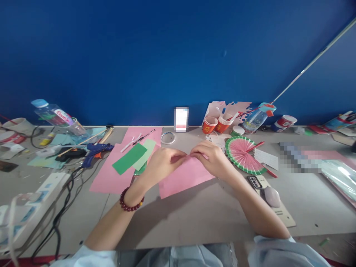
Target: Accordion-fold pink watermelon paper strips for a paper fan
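A pink sheet of paper (185,178) hangs from both hands above the front middle of the table. Its top edge is pinched by my left hand (168,161), which wears a dark red bead bracelet at the wrist. Close beside it, my right hand (210,157) pinches the same edge, the fingertips of the two hands almost meeting. What the fingertips do to the edge is partly hidden. Left of the hands, a dark green paper strip (129,158) and a light green paper strip (146,154) lie on more pink paper (102,180).
A roll of tape (168,138) lies behind the hands. At right are a watermelon-patterned paper fan (241,155), red paper cups (210,125) and a phone (256,182). A blue glue gun (96,152), a plastic bottle (59,116) and a white power strip (41,204) occupy the left.
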`<state>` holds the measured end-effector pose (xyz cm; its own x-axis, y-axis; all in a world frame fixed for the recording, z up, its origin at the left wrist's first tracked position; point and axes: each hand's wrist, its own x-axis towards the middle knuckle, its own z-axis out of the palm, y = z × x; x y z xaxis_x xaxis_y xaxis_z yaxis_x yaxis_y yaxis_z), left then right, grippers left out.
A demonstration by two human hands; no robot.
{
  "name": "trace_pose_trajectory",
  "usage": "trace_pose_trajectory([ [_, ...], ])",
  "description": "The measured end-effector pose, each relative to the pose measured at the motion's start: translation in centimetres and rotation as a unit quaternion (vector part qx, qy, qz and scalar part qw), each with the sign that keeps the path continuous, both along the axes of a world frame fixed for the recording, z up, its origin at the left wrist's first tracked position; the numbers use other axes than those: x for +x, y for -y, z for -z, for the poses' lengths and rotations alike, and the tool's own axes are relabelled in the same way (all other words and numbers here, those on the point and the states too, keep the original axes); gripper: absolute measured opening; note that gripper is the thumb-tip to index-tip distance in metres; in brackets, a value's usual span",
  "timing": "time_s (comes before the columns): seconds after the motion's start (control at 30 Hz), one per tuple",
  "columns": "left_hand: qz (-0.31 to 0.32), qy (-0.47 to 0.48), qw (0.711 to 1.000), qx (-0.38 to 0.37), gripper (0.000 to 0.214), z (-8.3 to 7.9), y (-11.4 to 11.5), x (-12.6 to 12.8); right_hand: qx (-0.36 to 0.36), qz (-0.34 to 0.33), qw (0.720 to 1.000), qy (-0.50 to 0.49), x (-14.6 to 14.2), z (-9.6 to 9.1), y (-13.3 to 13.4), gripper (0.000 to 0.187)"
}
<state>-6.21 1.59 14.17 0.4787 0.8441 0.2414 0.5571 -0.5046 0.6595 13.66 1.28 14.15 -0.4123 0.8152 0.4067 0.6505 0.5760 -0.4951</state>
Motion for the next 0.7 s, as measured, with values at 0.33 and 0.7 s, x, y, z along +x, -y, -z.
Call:
trace_pose_trajectory([
  [0.33, -0.017, 0.000, 0.999, 0.038, 0.019, 0.2, -0.8, -0.9, 0.003, 0.016, 1.000, 0.001, 0.2, 0.2, -0.3, 0.019],
  [0.7, -0.054, -0.025, 0.998, 0.030, 0.010, -0.6, -1.3, -1.9, -0.006, 0.033, 0.999, -0.017, 0.6, 0.2, -0.6, 0.016],
])
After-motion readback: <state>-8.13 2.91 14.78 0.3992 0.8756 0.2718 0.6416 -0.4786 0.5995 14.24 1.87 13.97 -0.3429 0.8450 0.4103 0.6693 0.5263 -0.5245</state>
